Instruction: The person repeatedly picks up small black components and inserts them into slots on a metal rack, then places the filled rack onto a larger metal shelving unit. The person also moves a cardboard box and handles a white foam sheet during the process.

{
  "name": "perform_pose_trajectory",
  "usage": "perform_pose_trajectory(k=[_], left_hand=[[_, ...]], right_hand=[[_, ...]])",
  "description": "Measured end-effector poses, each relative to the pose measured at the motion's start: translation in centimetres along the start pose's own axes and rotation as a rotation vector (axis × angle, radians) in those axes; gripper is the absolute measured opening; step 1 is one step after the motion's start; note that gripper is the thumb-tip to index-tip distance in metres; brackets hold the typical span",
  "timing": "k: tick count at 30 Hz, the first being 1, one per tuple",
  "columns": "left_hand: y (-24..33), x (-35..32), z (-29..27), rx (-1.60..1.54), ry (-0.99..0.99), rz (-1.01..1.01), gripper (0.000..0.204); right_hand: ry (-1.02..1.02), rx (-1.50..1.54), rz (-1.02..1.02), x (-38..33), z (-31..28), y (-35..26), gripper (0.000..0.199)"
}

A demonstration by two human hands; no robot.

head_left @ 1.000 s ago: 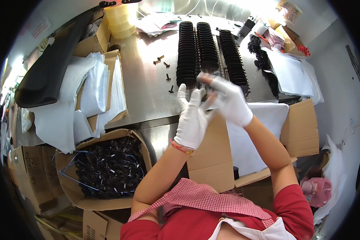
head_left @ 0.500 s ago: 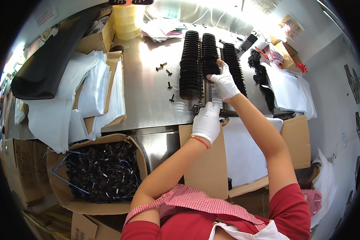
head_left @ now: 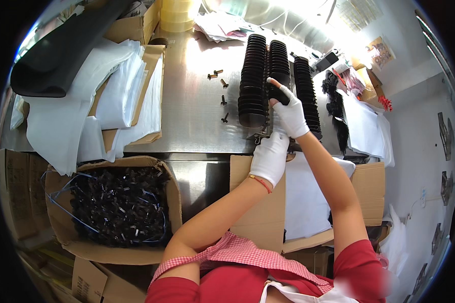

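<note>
Thin black rounded pieces stand in long rows on a metal rack: a left row, a middle row and a right row. My right hand, in a white glove with bare thumb and forefinger tips, closes on black rounded pieces at the near end of the middle row. My left hand, also white-gloved, is closed at the rack's near end, just below the right hand. What its fingers hold is hidden. A small metal clip-like part shows beside it.
Several small dark screw-like parts lie on the steel table. White sheets are stacked at left, with a carton of black parts below. An open carton stands before me; black hair-like strands lie at right.
The view has shifted, moving the table slightly up and right in the picture. My right forefinger has stretched out along the middle row. My left hand stays at the rack's near end.
</note>
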State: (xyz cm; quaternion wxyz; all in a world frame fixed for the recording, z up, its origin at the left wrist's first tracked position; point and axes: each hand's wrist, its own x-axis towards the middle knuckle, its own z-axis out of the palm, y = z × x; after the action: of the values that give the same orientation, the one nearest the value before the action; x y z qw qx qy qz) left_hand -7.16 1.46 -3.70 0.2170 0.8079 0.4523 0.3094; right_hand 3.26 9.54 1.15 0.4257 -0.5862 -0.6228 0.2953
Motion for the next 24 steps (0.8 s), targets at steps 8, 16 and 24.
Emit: perform_pose_trajectory(k=[8,16,24], left_hand=[[0.7,0.3,0.1,-0.701,0.034,-0.158,0.036],[3.9,1.4,-5.7,-2.195,-0.01,-0.819,0.03],[1.9,0.7,-1.4,-0.312,-0.125,-0.179,0.022]], right_hand=[[0.111,-0.591,-0.542,0.4,-1.5,-1.6,0.056],[-0.525,-0.404,-0.316,-4.7,-7.1,-6.9,0.04],[-0.006,-0.006,0.145,7.1,-6.8,3.2,0.081]])
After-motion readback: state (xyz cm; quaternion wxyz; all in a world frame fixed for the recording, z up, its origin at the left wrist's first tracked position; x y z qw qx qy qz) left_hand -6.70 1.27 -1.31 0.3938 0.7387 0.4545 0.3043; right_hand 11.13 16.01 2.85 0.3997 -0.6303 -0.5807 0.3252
